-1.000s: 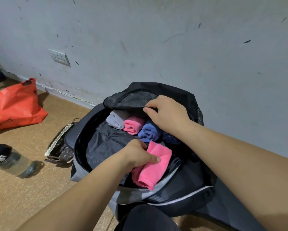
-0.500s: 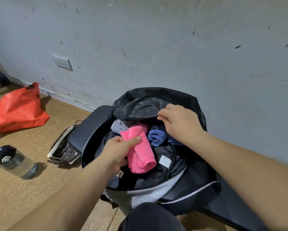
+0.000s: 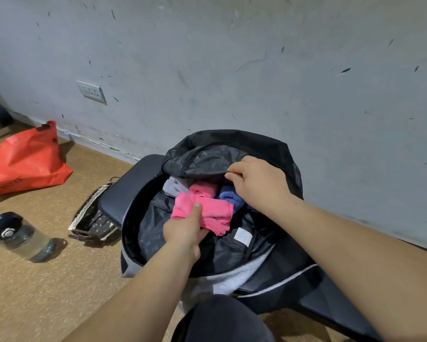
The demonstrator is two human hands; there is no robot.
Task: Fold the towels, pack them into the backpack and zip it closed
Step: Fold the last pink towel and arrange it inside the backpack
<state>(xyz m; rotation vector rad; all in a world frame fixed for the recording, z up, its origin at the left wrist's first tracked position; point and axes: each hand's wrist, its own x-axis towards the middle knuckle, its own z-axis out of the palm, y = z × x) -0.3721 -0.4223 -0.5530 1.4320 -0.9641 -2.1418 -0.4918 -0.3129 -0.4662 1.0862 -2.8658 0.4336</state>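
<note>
Folded pink towel: held over the open mouth of the backpack, just in front of the packed row.
Left hand: closed on the towel's near edge, thumb laid on top, fingers curled beneath.
Packed row: grey towel, second pink towel and blue towel, lodged side by side.
Right hand: fingers curled on the upper flap, which is held raised.
Surroundings: a water bottle and a red bag are seen on the floor, leftward.

Left hand carried pink towel deeper into backpack, now crosswise (touching rolled towels behind).
</note>
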